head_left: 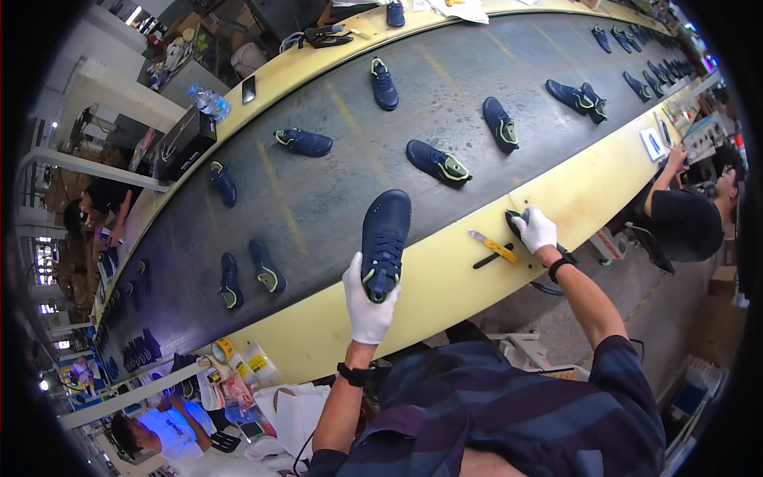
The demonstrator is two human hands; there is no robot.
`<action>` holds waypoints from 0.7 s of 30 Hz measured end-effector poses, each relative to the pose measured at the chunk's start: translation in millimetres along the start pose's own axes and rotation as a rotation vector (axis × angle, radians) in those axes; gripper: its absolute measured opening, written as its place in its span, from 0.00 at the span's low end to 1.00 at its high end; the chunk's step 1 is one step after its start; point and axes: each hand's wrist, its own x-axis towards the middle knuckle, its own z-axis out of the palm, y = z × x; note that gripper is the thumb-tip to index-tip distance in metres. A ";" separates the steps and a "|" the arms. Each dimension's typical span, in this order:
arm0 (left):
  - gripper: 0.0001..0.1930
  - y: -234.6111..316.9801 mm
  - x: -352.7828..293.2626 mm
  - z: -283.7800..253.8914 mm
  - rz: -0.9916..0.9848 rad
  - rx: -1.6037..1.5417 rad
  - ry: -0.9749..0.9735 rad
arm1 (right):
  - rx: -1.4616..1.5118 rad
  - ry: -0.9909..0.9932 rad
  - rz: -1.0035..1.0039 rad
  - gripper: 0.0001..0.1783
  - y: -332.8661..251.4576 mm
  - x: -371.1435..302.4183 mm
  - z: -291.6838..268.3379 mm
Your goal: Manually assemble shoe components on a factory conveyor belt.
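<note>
A dark blue lace-up sneaker (386, 230) is held up over the near edge of the conveyor belt, toe pointing away from me. My left hand (369, 308), in a white glove, is closed round its heel end. At the yellow ledge to the right, my right hand (538, 229), also white-gloved, has its fingers closed on a black elongated thing (515, 223), whose kind I cannot make out. Beside that hand lie a yellow-handled utility knife (494, 243) and a slim black tool (485, 261) partly under it.
Several more blue sneakers, such as one (439, 162) just beyond mine, lie on the dark belt (342, 191). A bottle (209, 102), a black box (186, 145) and a phone (249, 90) are at the far left edge. Co-workers sit at right (687, 222) and lower left (167, 433).
</note>
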 end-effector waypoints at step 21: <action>0.35 107.0 -78.4 -18.4 -0.711 -1.246 -0.371 | 0.044 -0.015 -0.076 0.20 18.4 -4.9 -4.7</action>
